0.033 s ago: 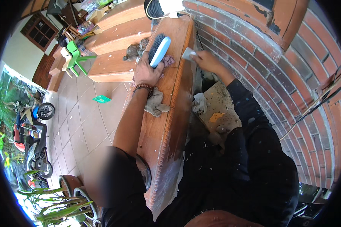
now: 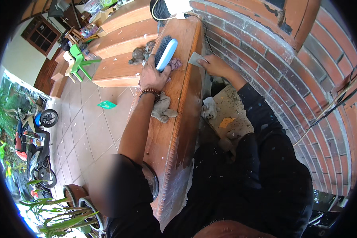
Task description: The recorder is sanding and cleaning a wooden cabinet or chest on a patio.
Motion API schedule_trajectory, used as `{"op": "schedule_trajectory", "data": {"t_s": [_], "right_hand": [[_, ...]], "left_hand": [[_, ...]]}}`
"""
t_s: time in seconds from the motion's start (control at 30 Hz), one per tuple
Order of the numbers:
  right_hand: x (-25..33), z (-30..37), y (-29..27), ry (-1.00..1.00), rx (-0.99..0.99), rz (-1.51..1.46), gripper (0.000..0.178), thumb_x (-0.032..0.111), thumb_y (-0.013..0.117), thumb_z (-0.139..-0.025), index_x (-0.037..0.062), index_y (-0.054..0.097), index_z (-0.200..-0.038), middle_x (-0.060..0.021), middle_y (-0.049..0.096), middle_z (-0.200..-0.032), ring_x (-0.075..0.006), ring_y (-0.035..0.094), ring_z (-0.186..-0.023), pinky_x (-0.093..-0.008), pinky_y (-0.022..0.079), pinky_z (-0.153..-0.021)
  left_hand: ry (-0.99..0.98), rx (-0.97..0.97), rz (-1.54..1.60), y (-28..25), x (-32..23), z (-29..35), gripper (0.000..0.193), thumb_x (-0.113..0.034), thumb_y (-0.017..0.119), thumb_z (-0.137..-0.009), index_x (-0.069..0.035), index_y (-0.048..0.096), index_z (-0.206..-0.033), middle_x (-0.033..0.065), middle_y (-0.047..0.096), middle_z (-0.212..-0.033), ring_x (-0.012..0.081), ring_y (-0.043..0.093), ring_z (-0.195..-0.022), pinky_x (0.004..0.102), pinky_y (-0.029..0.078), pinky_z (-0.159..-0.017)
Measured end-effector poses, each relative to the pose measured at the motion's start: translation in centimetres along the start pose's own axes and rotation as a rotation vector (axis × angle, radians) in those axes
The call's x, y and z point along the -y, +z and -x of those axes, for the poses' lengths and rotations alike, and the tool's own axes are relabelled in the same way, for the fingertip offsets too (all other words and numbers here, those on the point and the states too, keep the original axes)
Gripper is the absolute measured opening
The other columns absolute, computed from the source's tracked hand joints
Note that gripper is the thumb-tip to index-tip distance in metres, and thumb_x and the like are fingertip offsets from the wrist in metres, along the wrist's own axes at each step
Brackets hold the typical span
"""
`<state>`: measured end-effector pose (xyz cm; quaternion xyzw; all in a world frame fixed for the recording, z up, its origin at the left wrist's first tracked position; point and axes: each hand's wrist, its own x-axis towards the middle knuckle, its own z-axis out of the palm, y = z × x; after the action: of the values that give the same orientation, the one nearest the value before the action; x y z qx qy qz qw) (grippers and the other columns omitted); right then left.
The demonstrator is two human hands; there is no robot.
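Observation:
My left hand (image 2: pixel 152 77), a beaded bracelet at its wrist, leans on the orange-brown tiled ledge (image 2: pixel 156 137). Its thumb and fingers close round the lower end of a brush (image 2: pixel 168 53) with a light blue back and dark bristles. A pinkish rag (image 2: pixel 176 63) is partly hidden beneath the brush. Just below the wrist lies a grey cloth glove (image 2: pixel 162 109). My right hand (image 2: pixel 216 65) pinches a thin, flat, pale grey rectangular piece (image 2: pixel 196 59) beside the ledge's right edge; its exact kind is unclear.
A brick wall (image 2: pixel 261 71) curves along the right. Between it and the ledge is a dirty slab (image 2: pixel 232 107) with a crumpled pale cloth (image 2: pixel 209 108). Steps (image 2: pixel 115 67) and a green chair (image 2: pixel 79 61) stand left; potted plants (image 2: pixel 73 192) are lower left.
My right hand has turned slightly, and the flat grey piece has shifted a little left and down, showing more of its face. My left hand and the brush stay nearly still.

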<state>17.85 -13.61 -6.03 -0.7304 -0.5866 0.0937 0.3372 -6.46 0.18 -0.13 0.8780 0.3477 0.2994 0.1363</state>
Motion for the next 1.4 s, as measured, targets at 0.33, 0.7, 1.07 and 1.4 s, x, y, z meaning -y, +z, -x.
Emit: {"op": "schedule_trajectory", "data": {"t_s": [0.33, 0.7, 1.07, 1.4], "right_hand": [[-1.8, 0.6, -0.8, -0.042, -0.019, -0.034, 0.045, 0.043, 0.055, -0.101, -0.0001, 0.068, -0.099, -0.0243, 0.069, -0.089, -0.0413, 0.068, -0.084, -0.0474, 0.051, -0.074], [1.6, -1.7, 1.6, 0.067, 0.034, -0.273, 0.049, 0.046, 0.053, -0.102, 0.0008, 0.071, -0.102, -0.0212, 0.071, -0.084, -0.0310, 0.070, -0.078, -0.0442, 0.053, -0.074], [-0.1, 0.2, 3.2, 0.033, -0.344, -0.131, 0.042, 0.043, 0.053, -0.102, 0.0031, 0.066, -0.098, -0.0247, 0.068, -0.095, -0.0440, 0.065, -0.091, -0.0523, 0.050, -0.078], [2.2, -1.1, 6.8, 0.025, -0.461, -0.233, 0.041, 0.043, 0.052, -0.103, 0.0048, 0.066, -0.104, -0.0259, 0.068, -0.094, -0.0459, 0.065, -0.091, -0.0531, 0.050, -0.079]], "left_hand": [[0.048, -0.021, 0.007, 0.2, -0.3, -0.3, 0.048, -0.038, 0.069, -0.083, -0.003, 0.053, -0.112, 0.0305, 0.068, -0.100, 0.0491, 0.065, -0.095, 0.0553, 0.053, -0.084], [0.068, -0.013, -0.019, 0.2, 1.3, 0.4, 0.056, -0.040, 0.068, -0.082, -0.001, 0.051, -0.119, 0.0346, 0.065, -0.106, 0.0515, 0.063, -0.101, 0.0561, 0.051, -0.088], [0.131, -0.059, 0.030, 1.6, 0.3, -0.2, 0.055, -0.038, 0.068, -0.083, 0.000, 0.051, -0.119, 0.0340, 0.064, -0.108, 0.0525, 0.062, -0.100, 0.0572, 0.050, -0.088], [0.117, -0.110, 0.008, -0.5, 1.3, 0.3, 0.047, -0.033, 0.069, -0.082, 0.001, 0.052, -0.110, 0.0344, 0.065, -0.103, 0.0527, 0.062, -0.097, 0.0561, 0.050, -0.086]]}}
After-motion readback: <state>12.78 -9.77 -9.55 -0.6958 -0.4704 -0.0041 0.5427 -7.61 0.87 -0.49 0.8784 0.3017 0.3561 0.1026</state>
